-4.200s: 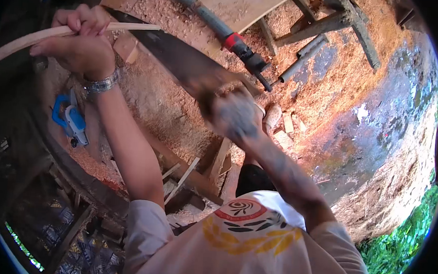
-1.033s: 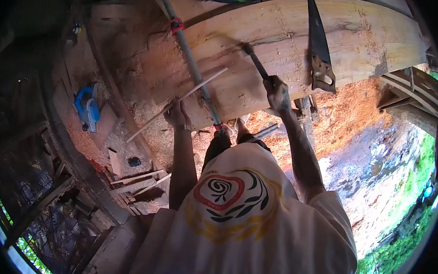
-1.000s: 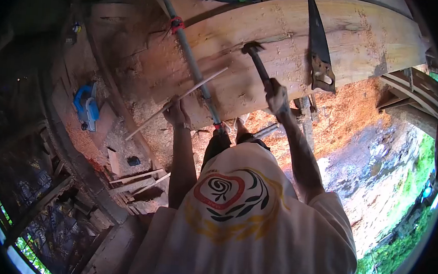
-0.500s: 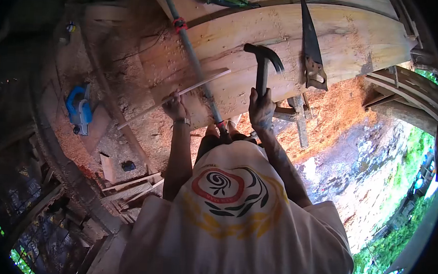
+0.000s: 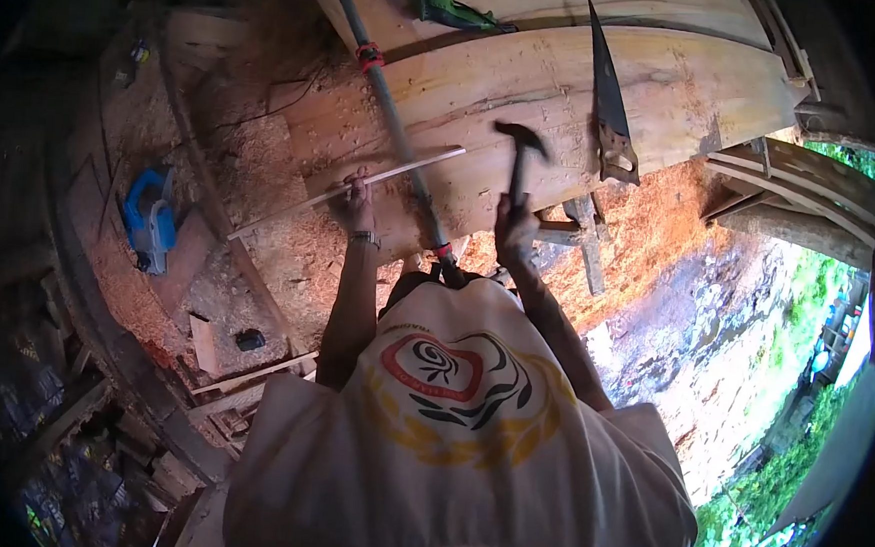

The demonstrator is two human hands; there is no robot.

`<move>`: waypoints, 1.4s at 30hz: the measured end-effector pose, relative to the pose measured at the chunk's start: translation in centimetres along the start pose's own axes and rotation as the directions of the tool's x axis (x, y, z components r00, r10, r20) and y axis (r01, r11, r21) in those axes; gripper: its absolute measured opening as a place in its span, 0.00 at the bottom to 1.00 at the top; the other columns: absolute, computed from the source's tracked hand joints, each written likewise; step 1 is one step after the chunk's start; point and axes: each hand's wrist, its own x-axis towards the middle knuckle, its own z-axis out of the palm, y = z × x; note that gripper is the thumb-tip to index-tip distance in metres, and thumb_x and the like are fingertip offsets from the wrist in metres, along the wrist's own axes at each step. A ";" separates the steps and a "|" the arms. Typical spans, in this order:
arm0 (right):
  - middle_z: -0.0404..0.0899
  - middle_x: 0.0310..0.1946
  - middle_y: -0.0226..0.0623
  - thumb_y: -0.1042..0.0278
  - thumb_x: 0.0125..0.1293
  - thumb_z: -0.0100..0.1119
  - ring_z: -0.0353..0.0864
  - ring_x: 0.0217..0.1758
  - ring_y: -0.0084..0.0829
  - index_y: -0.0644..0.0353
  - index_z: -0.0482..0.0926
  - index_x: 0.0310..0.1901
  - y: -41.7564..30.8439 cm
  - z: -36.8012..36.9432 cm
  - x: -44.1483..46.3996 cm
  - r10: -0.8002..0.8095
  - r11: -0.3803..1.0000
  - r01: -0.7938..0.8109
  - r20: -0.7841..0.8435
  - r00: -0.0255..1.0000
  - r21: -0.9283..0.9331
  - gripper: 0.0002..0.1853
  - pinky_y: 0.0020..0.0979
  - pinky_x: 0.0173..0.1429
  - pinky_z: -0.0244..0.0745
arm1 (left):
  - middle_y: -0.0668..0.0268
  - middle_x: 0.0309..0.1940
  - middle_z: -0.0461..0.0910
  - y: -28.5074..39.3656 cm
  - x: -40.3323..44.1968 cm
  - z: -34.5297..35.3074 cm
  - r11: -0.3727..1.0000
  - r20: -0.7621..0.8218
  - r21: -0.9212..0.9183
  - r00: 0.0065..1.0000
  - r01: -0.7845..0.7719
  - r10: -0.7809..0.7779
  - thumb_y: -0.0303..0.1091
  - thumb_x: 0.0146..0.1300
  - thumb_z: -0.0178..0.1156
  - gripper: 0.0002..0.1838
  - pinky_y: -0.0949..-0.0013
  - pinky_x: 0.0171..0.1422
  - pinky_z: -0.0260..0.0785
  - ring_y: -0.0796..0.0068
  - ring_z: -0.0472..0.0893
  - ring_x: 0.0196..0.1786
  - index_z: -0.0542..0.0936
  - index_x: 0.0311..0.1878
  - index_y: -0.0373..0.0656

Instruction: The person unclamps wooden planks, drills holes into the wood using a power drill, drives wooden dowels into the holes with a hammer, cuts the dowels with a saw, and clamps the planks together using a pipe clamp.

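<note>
My left hand (image 5: pixel 353 206) is closed on a long thin wooden strip (image 5: pixel 414 164), which slants up to the right and crosses over a metal pipe clamp (image 5: pixel 392 120). In my right hand (image 5: pixel 516 230) is the handle of a claw hammer (image 5: pixel 520 148), its dark head raised in front of a wide wooden plank (image 5: pixel 458 99). A handsaw (image 5: pixel 611 109) lies on that plank, to the right of the hammer, blade tip pointing up. The pipe clamp runs across the plank between my two hands.
A green power tool (image 5: pixel 449 5) rests on another board at the top. On the left lies a blue power planer (image 5: pixel 150 222) among shavings. Wooden supports (image 5: pixel 588 245) stand below the plank, and curved timbers (image 5: pixel 804 186) are at the right.
Since the earliest frame, the handsaw has gone from my right hand to the plank and a hammer is in that hand. Over the last second the hammer has shifted, its head turning; the strip stays in my left hand.
</note>
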 end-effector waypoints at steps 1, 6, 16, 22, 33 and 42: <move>0.77 0.21 0.56 0.51 0.71 0.57 0.83 0.26 0.54 0.64 0.74 0.35 5.5 1.6 0.6 -0.329 0.941 0.337 0.190 0.925 -0.012 0.20 0.49 0.28 0.72 | 0.61 0.44 0.78 0.1 0.1 0.0 0.999 0.024 0.032 1.000 -0.015 0.014 0.14 0.64 0.59 0.18 0.43 0.65 0.75 0.56 0.80 0.55 0.67 0.47 0.48; 0.74 0.17 0.48 0.54 0.71 0.61 0.76 0.20 0.49 0.63 0.73 0.31 1.0 -0.6 1.3 -0.087 0.995 0.094 0.145 0.986 -0.037 0.20 0.45 0.25 0.67 | 0.57 0.55 0.80 1.5 0.9 -0.6 0.998 0.212 -0.057 0.977 0.037 -0.024 0.17 0.65 0.61 0.18 0.43 0.75 0.64 0.50 0.76 0.66 0.67 0.48 0.51; 0.76 0.19 0.51 0.49 0.71 0.57 0.79 0.22 0.52 0.64 0.76 0.36 8.7 3.6 0.1 -0.256 0.914 0.283 0.130 0.958 -0.290 0.21 0.42 0.25 0.71 | 0.52 0.62 0.74 3.2 0.8 -1.0 0.986 0.349 -0.022 0.926 0.163 -0.145 0.16 0.68 0.55 0.15 0.44 0.77 0.61 0.51 0.70 0.70 0.65 0.47 0.49; 0.70 0.15 0.33 0.47 0.72 0.57 0.74 0.15 0.31 0.64 0.74 0.33 8.8 -1.0 1.1 0.263 0.949 -0.305 0.332 0.906 0.082 0.24 0.35 0.20 0.70 | 0.59 0.50 0.81 8.4 3.6 0.0 0.913 0.395 -0.316 0.911 0.258 -0.121 0.15 0.60 0.60 0.15 0.49 0.73 0.66 0.62 0.80 0.57 0.72 0.44 0.47; 0.67 0.16 0.26 0.39 0.72 0.54 0.68 0.13 0.22 0.56 0.75 0.32 7.0 -1.2 -1.4 0.455 0.737 -0.601 0.430 0.780 0.310 0.25 0.29 0.17 0.68 | 0.74 0.13 0.47 20.1 8.3 5.1 0.987 0.369 -0.103 0.926 0.127 -0.081 0.39 0.74 0.48 0.24 0.68 0.29 0.46 0.77 0.49 0.19 0.55 0.19 0.53; 0.66 0.16 0.25 0.39 0.72 0.53 0.67 0.13 0.21 0.56 0.74 0.31 7.2 -1.4 -1.2 0.461 0.750 -0.599 0.429 0.777 0.280 0.25 0.28 0.17 0.67 | 0.74 0.13 0.48 20.1 8.6 4.4 0.986 0.405 0.050 0.899 0.159 -0.166 0.39 0.72 0.49 0.25 0.68 0.29 0.46 0.77 0.49 0.19 0.53 0.18 0.53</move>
